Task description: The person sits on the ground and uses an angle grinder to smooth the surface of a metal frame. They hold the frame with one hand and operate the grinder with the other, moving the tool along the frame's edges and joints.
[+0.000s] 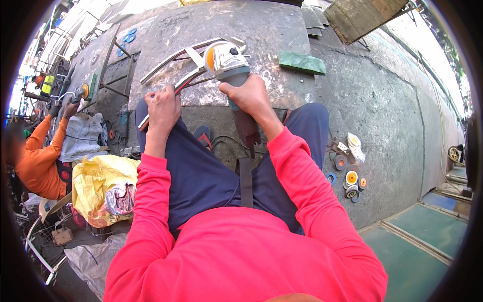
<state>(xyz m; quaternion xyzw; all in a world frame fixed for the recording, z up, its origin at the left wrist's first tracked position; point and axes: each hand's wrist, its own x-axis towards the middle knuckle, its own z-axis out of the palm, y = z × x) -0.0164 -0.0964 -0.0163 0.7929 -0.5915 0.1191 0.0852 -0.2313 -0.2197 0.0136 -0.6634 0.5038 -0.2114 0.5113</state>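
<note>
An angle grinder (232, 75) with a silver head and grey body is in my right hand (253, 98), whose fingers wrap round its body. Its orange disc (208, 57) is at the crosspiece of a curved metal frame (168, 62); I cannot tell whether they touch. My left hand (163, 109) is closed on the frame's near bar, above my left knee. The frame's far side lies over a scuffed metal plate (261, 25). Below my right hand, the grinder's dark rear end hangs between my legs.
A green block (302, 63) lies on the plate's right part. Several grinding discs (351, 177) sit on the floor at right. To the left, a co-worker in an orange top (37, 161) holds another grinder (82, 92), beside a yellow sack (98, 186). A cable (221, 140) runs near my feet.
</note>
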